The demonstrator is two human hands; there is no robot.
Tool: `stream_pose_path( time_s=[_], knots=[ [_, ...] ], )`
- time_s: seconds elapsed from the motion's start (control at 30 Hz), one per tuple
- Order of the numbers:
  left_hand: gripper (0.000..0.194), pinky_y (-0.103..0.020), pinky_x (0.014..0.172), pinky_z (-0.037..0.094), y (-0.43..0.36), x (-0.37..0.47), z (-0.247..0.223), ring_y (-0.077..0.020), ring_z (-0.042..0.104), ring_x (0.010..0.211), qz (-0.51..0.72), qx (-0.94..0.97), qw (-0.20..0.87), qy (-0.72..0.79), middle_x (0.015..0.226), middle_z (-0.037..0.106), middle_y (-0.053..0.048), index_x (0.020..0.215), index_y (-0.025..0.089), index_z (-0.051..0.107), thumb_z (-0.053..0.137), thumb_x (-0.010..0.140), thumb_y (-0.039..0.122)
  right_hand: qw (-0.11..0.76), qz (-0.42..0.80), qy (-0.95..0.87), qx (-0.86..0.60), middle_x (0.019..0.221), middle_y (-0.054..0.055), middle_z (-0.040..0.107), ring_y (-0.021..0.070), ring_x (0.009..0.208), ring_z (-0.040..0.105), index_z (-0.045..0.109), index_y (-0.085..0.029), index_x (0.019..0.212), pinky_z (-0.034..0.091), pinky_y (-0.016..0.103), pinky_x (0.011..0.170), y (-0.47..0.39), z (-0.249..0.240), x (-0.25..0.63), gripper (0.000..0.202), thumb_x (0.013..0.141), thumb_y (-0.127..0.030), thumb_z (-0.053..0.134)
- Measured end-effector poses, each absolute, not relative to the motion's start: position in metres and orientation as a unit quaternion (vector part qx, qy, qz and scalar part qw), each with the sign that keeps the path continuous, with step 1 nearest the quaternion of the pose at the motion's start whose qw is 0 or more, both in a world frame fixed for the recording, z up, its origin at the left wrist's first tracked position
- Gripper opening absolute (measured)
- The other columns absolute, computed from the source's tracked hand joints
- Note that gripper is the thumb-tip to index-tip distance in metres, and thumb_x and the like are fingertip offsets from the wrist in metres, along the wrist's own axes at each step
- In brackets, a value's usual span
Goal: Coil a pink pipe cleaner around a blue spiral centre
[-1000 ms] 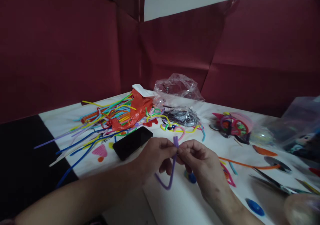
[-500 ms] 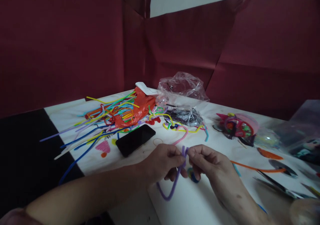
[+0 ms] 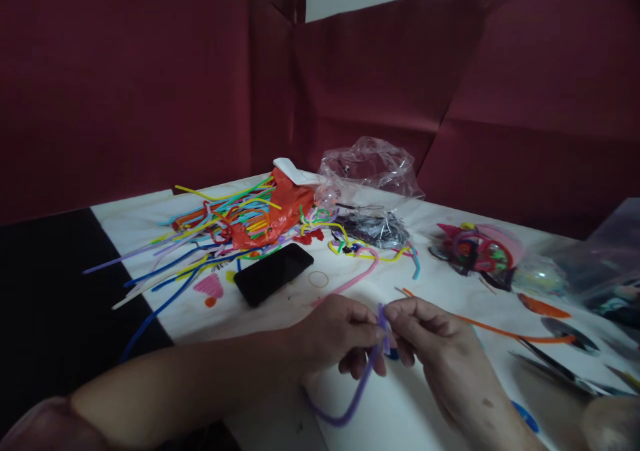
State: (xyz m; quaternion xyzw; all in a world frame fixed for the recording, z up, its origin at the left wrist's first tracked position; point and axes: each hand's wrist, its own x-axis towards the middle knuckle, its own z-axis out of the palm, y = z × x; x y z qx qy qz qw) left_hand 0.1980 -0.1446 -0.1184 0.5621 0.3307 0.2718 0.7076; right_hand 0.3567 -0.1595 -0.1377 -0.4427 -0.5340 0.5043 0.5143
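A purple pipe cleaner (image 3: 349, 412) hangs in a curved loop below my hands, its end standing up between them. My left hand (image 3: 345, 334) pinches it between thumb and fingers. From the other side, my right hand (image 3: 425, 334) has its thumb and fingertips closed on the same upright end. Under the hands lies a white sheet (image 3: 395, 404). Part of a small blue round piece shows behind the right fingers. Beyond the left hand a pink pipe cleaner (image 3: 353, 281) lies bent on the table.
A black phone (image 3: 273, 274) lies left of centre. Behind it, many coloured pipe cleaners (image 3: 200, 237) spill from a red bag (image 3: 290, 204). Clear plastic bags (image 3: 373, 164) stand at the back. Scissors (image 3: 560, 371) and an orange pipe cleaner (image 3: 510, 333) lie at right.
Both hands have shifted slightly right and down in the picture with the purple pipe cleaner. Its hanging loop has swung lower and its upright ends are closer together.
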Motion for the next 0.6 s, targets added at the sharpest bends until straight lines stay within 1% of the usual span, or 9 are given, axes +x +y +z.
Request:
stream_pose_path(
  time_s=[0.1,0.23,0.3,0.4,0.5,0.6],
  knots=[
    [0.014,-0.016,0.032,0.025,-0.145,0.199,-0.12,-0.0036,0.038,0.033,0.266,0.573,0.697,0.34,0.049,0.055,0.003,0.067,0.013,0.054,0.051,0.069,0.026,0.509,0.517,-0.531,-0.438,0.052,0.002,0.051,0.0088,0.043,0.04,0.061,-0.012,0.07,0.029,0.016,0.04,-0.16,-0.138,0.355,0.038,0.07,-0.048,0.073],
    [0.012,-0.016,0.033,0.026,-0.144,0.199,-0.114,-0.0035,0.036,0.032,0.233,0.585,0.703,0.331,0.048,0.052,0.004,0.064,0.014,0.051,0.048,0.072,0.022,0.495,0.563,-0.512,-0.42,0.056,0.003,0.053,0.0085,0.042,0.04,0.064,-0.011,0.077,0.032,0.017,0.041,-0.162,-0.135,0.354,0.04,0.066,-0.048,0.075],
    [0.012,-0.016,0.033,0.027,-0.144,0.198,-0.112,-0.0037,0.037,0.032,0.199,0.587,0.717,0.32,0.047,0.052,0.005,0.062,0.014,0.051,0.047,0.072,0.02,0.484,0.578,-0.51,-0.414,0.054,0.003,0.053,0.0084,0.042,0.039,0.064,-0.011,0.074,0.033,0.018,0.042,-0.165,-0.132,0.356,0.04,0.065,-0.048,0.076],
    [0.012,-0.017,0.034,0.026,-0.143,0.198,-0.112,-0.0041,0.037,0.032,0.163,0.578,0.735,0.315,0.046,0.051,0.005,0.061,0.014,0.052,0.047,0.071,0.019,0.473,0.567,-0.522,-0.427,0.051,0.003,0.051,0.0099,0.043,0.042,0.064,-0.011,0.066,0.036,0.019,0.044,-0.17,-0.127,0.359,0.04,0.064,-0.049,0.076],
    [0.012,-0.018,0.035,0.025,-0.144,0.196,-0.117,-0.0042,0.035,0.032,0.138,0.581,0.738,0.315,0.046,0.051,0.005,0.061,0.014,0.052,0.046,0.07,0.02,0.47,0.549,-0.522,-0.453,0.055,0.003,0.053,0.0108,0.042,0.045,0.063,-0.012,0.065,0.036,0.02,0.042,-0.178,-0.126,0.36,0.038,0.064,-0.049,0.075],
    [0.011,-0.017,0.037,0.026,-0.149,0.193,-0.12,-0.0042,0.036,0.035,0.1,0.621,0.713,0.309,0.048,0.05,0.006,0.063,0.015,0.052,0.046,0.07,0.019,0.437,0.56,-0.517,-0.477,0.057,0.003,0.055,0.0118,0.041,0.048,0.062,-0.014,0.065,0.036,0.019,0.04,-0.192,-0.133,0.36,0.035,0.066,-0.047,0.072]
  ],
)
